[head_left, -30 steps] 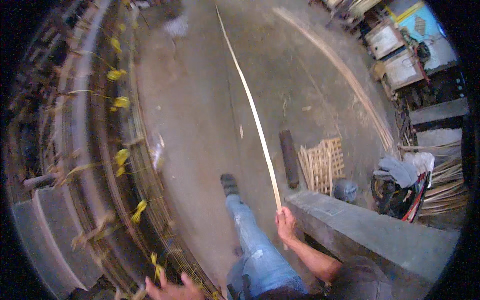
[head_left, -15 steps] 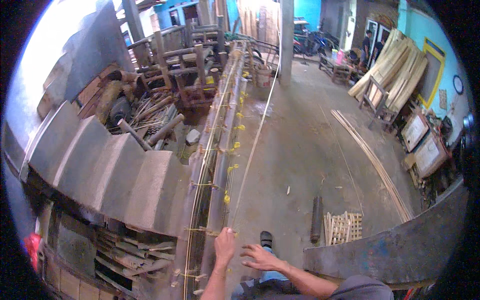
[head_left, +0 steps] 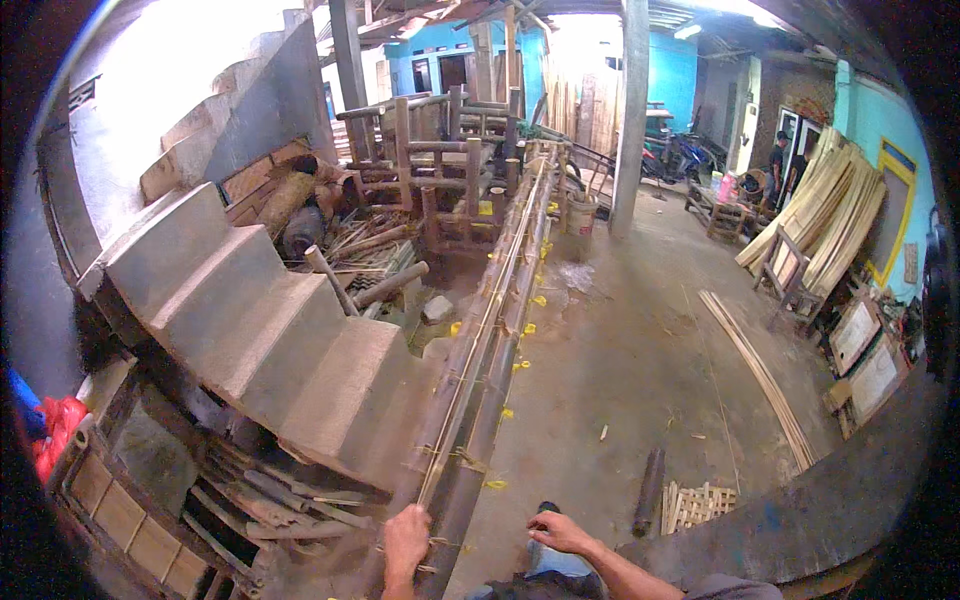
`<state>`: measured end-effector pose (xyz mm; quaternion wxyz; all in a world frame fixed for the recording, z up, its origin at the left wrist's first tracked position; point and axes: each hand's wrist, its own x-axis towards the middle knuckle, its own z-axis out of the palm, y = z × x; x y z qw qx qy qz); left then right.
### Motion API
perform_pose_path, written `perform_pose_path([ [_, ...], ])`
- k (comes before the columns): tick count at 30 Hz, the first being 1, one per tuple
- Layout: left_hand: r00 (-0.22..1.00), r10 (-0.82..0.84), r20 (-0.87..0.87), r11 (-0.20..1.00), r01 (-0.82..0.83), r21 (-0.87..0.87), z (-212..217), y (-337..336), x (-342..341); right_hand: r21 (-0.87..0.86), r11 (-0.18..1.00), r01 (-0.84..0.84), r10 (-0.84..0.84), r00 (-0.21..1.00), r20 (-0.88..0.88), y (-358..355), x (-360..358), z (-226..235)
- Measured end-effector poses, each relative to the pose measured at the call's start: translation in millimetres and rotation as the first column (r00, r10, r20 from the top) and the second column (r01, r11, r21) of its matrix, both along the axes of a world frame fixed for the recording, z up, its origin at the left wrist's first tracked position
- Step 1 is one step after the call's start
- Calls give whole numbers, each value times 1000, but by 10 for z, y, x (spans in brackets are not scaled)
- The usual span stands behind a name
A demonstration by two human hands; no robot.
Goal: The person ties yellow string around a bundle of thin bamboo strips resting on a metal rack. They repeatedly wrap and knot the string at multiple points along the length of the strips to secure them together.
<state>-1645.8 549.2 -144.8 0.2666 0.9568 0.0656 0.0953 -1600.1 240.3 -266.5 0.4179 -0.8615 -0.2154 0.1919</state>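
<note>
At the bottom centre, the left hand [head_left: 405,537] has come onto the near end of the bamboo pole bundle [head_left: 487,352], its grip wrapped around a thin strip lying along the top. A second ago that hand was low and free. The right hand [head_left: 556,531], just to its right, hangs loosely curled and empty; the long strip it held earlier is gone from it. The bundle runs toward the upper centre, yellow ties [head_left: 520,365] dotted along it, beside concrete steps [head_left: 250,340].
</note>
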Motion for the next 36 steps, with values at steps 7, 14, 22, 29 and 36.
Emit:
perform_pose_path([
  [7, 941, 56, -335, 965, -138, -225, -166, 405, -1038, -529, 837, 143, -101, 989, 107, -2678, -412, -2756],
  [14, 795, 429, -430, 867, -495, -51, 29, 630, -2191, -589, 802, 99, -441, 764, -471, -1929, -567, -2116],
  [22, 631, 472, -616, 798, -603, -7, 384, 798, -1470, -598, 800, 55, -426, 754, -500, -2225, 41, -2184],
  [29, 714, 306, -630, 926, -378, 22, 1107, -631, 1849, -315, 948, 44, -219, 808, -547, -2747, 2383, -2568],
  [36, 620, -616, -485, 718, 190, -669, 152, -2509, 4365, -138, 914, 381, -397, 910, -118, -2205, 6431, -1500],
])
